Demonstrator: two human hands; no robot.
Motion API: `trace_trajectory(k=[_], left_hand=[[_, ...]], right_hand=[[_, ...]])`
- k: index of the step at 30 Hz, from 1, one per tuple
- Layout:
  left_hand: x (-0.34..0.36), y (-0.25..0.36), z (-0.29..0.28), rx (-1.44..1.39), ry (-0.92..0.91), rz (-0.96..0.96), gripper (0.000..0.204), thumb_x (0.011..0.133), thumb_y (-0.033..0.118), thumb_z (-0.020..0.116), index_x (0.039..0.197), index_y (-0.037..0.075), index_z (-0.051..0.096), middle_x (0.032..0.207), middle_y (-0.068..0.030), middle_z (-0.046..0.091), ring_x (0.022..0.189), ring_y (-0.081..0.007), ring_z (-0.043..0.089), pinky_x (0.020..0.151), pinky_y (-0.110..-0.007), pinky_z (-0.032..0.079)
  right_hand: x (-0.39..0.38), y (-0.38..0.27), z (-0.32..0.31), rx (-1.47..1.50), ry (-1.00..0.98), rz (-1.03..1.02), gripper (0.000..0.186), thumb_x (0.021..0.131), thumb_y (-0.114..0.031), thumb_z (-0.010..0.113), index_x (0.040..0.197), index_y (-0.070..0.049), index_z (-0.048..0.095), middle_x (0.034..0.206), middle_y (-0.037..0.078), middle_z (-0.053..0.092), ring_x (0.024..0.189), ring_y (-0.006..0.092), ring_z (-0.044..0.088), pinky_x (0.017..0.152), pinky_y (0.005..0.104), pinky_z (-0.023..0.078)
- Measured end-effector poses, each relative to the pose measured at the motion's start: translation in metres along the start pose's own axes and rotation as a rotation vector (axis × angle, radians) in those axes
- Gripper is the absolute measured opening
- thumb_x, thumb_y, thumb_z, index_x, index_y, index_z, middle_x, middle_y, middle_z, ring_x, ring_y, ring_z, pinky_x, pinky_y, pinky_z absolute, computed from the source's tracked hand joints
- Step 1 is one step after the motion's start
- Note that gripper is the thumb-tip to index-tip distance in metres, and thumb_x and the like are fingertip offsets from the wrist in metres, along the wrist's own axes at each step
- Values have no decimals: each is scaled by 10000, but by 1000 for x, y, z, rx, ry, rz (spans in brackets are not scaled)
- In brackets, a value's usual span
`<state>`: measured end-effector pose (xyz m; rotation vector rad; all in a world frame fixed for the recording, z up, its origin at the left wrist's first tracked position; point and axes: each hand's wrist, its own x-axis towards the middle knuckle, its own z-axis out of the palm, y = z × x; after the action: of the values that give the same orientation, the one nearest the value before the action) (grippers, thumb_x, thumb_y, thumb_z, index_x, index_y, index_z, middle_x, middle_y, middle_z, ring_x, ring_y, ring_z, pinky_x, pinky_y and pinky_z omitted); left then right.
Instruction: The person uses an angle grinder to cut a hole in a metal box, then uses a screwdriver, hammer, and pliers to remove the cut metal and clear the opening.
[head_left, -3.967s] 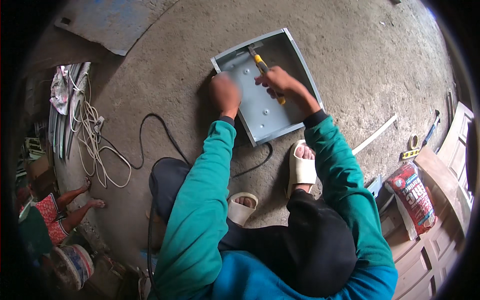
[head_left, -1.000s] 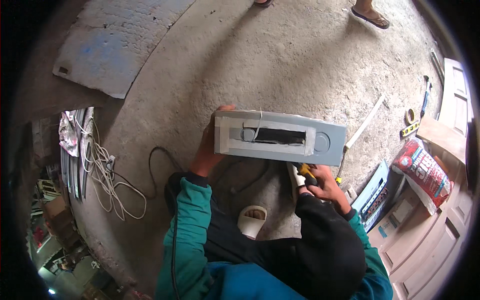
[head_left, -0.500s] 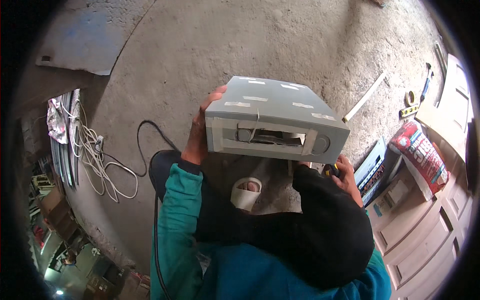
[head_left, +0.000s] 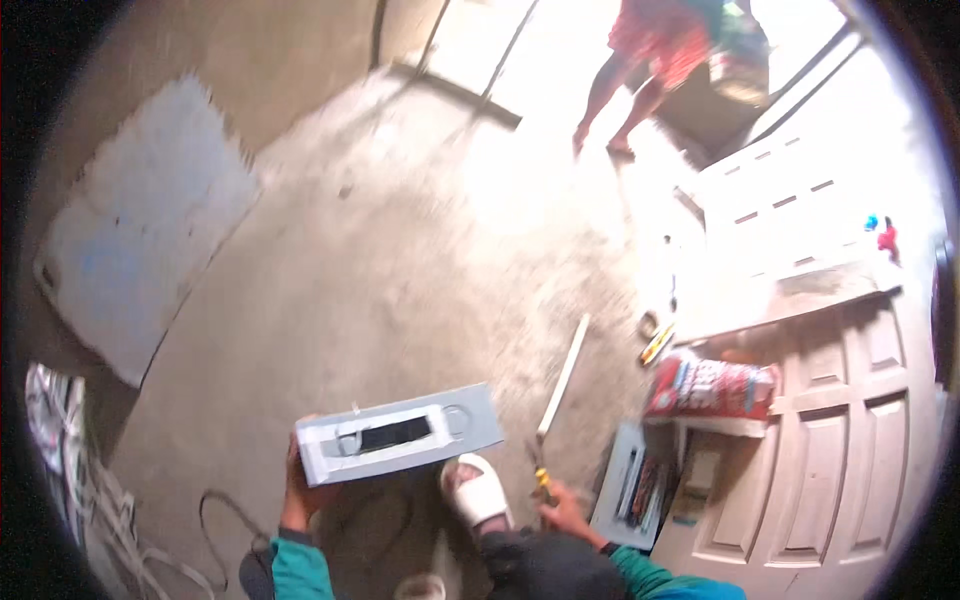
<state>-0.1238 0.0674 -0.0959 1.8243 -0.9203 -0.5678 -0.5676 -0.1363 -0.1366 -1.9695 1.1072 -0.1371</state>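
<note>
My left hand (head_left: pixel 302 485) grips the left end of a grey box-shaped panel (head_left: pixel 482 418). Its front face carries strips of pale tape around a dark rectangular cut-out, with round outlines at either side of the opening. Some of the left fingers are hidden behind the box. Low on the right, my right hand (head_left: pixel 565 510) is closed around a tool with a yellow-and-black handle (head_left: pixel 543 480). A thin end points up from that handle; its exact kind is too blurred to tell. Just past the tool's tip lies a long pale strip (head_left: pixel 565 375) on the concrete floor.
A grey tray (head_left: pixel 612 480) of parts lies right of my right hand, near a red-and-white bag (head_left: pixel 710 388) and panelled doors (head_left: pixel 810 470). A level (head_left: pixel 657 344) and tape roll (head_left: pixel 648 324) lie beyond. Another person (head_left: pixel 640 80) stands at the bright doorway. Cables (head_left: pixel 205 510) lie left.
My view has tilted up, bringing the doorway and another person into sight. The box, still in my left hand, now sits apart from my right hand, which holds the yellow-handled tool out to the right.
</note>
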Motion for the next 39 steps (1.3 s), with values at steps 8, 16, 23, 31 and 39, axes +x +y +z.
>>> trace_trajectory(k=[8,16,23,31,39], left_hand=[[77,17,-5,-130,256,-191,884,579,260,858,1306,14,420,1045,-181,625,881,-266,665,756,-367,567],[86,-18,-2,-357,362,-554,455,788,380,726,978,-30,679,902,-64,672,807,-130,598,728,-312,470],[56,-84,15,-471,432,-916,722,700,572,696,1033,-68,664,1048,-137,644,980,-201,584,860,-366,449],[21,-59,65,-943,592,-886,694,814,515,555,1339,70,468,1320,-85,495,1196,-226,471,981,-389,395],[42,-29,128,-1352,671,-779,560,763,498,603,1163,113,527,1053,-78,587,955,-261,584,772,-404,511]], right_hand=[[58,-24,10,114,-50,25,312,735,-151,675,1035,-67,676,909,80,611,793,174,602,708,311,484],[115,-53,14,194,-98,-16,258,744,-109,628,989,-44,674,730,46,631,636,127,592,605,299,487],[163,-82,31,410,-187,103,279,848,-184,680,1051,1,634,708,-2,566,607,81,511,545,256,418],[185,-120,57,894,-126,270,532,898,-366,645,1257,1,508,681,-62,387,576,45,384,523,209,341],[240,-164,3,696,-251,0,557,803,-401,742,1150,8,593,694,-65,445,563,38,407,497,195,308]])
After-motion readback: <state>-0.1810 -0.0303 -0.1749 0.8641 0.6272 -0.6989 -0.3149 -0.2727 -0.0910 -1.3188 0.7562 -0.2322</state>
